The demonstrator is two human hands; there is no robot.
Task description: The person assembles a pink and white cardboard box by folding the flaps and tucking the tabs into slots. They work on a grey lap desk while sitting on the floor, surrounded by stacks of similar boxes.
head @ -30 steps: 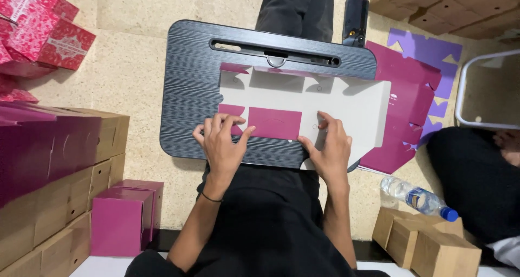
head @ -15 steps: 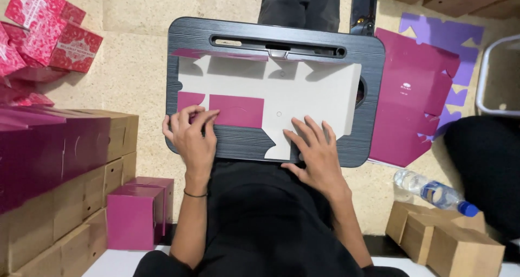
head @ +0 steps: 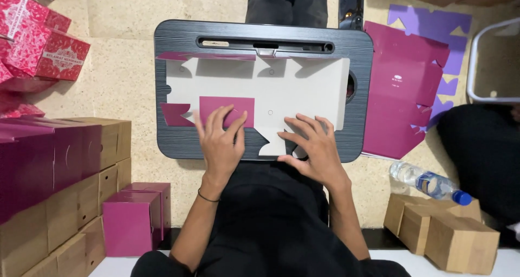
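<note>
Across the middle of the dark tabletop (head: pixel 173 44) lies a flat box blank (head: pixel 281 87), white side up with magenta flaps folded over it; both hands, left hand (head: pixel 221 139) and right hand (head: pixel 314 147), press on its near edge with fingers spread. Off the tabletop's right edge lies a stack of flat magenta blanks (head: pixel 401 92), with purple blanks (head: pixel 433 22) beyond. Off its left edge stand finished magenta boxes (head: pixel 132 220), brown cartons (head: pixel 81 195) and red patterned boxes (head: pixel 40 38).

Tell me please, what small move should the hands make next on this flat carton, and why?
Probably press and run the left hand along the folded magenta flap to crease it. The carton blank lies flat, white side up, on the dark lap tray; that flap is already turned over under the left fingers, while the right hand rests flat on the near edge and steadies the sheet.
</note>
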